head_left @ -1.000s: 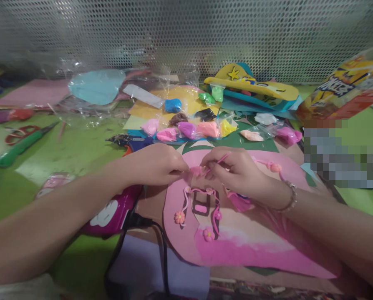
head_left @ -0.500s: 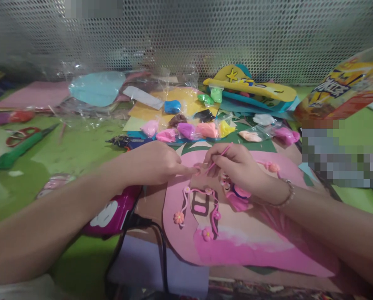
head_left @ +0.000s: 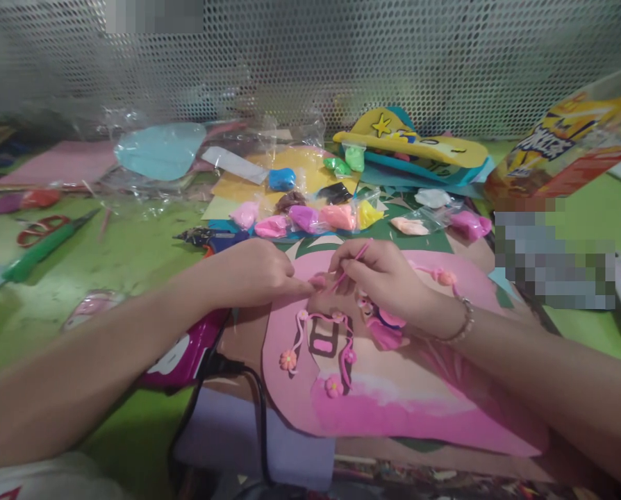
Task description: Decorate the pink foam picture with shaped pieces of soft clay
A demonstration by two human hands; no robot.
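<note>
Right hand [head_left: 376, 274]: is hovering over the upper part of the pink board [head_left: 430, 417]; its grip is closing thumb and fingers around a thin pink stick [head_left: 361, 251].
Stick position: is slanting through the fingers, its lower end pointing down toward the board, near the small pink piece [head_left: 319, 280].
Left hand [head_left: 261, 274]: is extending its index finger toward the small pink piece, the other fingers curling inward; whether its grip is holding anything, one cannot tell.
Small pink piece: is lying at the board's upper left, beside the left index fingertip; contact is remaining unclear.
Board decoration: an orange flower [head_left: 288, 360], a pink flower [head_left: 333, 386] and wavy pink strands [head_left: 298, 337] are framing a dark window shape [head_left: 315, 344]; a small figure [head_left: 384, 330] is showing partly beneath the right hand.
Clay packets: several colours are lying beyond the board, including blue [head_left: 282, 180], purple [head_left: 304, 219] and yellow [head_left: 369, 214].
Table, left [head_left: 133, 260]: is carrying a glue gun [head_left: 211, 238], a magenta case [head_left: 185, 354] and a green-handled tool [head_left: 37, 251].
Table, far right: is carrying a snack bag [head_left: 555, 149].
Cable [head_left: 263, 423]: is crossing a lavender sheet [head_left: 221, 434].
</note>
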